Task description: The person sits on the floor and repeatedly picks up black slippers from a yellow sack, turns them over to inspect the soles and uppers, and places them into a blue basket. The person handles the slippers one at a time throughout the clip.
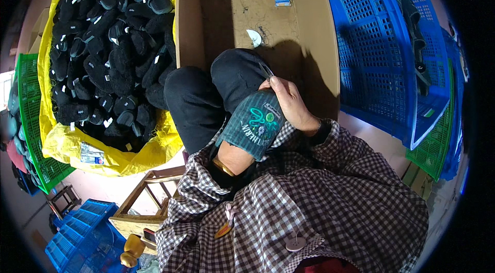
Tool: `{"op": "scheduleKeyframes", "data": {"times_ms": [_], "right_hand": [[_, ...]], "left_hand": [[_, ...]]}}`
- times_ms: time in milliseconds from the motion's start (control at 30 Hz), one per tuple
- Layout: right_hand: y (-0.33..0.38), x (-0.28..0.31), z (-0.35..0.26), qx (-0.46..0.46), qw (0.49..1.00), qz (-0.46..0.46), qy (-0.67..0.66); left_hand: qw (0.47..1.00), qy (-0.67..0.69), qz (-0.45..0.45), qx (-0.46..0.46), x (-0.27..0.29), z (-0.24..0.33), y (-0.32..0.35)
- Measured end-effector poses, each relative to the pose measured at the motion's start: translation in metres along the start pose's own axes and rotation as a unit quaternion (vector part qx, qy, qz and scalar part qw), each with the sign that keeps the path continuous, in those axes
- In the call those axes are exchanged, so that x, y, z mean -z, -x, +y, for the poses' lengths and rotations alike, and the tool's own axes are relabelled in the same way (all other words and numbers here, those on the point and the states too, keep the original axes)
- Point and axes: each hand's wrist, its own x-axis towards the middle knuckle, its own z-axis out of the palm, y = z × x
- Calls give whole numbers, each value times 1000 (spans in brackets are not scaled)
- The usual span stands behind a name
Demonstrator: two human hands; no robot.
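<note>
A dark green ribbed slipper upper (258, 123) with embroidered leaf-like motifs, pale lettering and a small sewn label covers my left hand (234, 158). Only the wrist and the heel of that hand show; its fingers are hidden inside the fabric. My right hand (293, 103) is bent over the far end of the upper, its fingers closed and touching the cloth. Thin metal blades of a pair of thread snips (266, 70) poke out from between the right fingers. Both hands are above my lap, beside my dark-trousered knees (193, 100).
On the left, a yellow sack (111, 157) is heaped with black fuzzy slippers (111, 67). Ahead stands an open cardboard box (314, 41) with thread scraps and a white piece (254, 38). Blue crates (371, 61) rise at right; a wooden stool (144, 203) is at lower left.
</note>
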Motion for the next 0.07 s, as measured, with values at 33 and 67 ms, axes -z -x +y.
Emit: {"op": "scheduleKeyframes", "data": {"times_ms": [33,67], "right_hand": [[0,-1,-3,-18,1000,-1,9],[-1,-2,-9,-37,999,-3,18]], "left_hand": [[999,-10,31,-18,2,0,1],[997,-20,63,-35,5,0,6]]}}
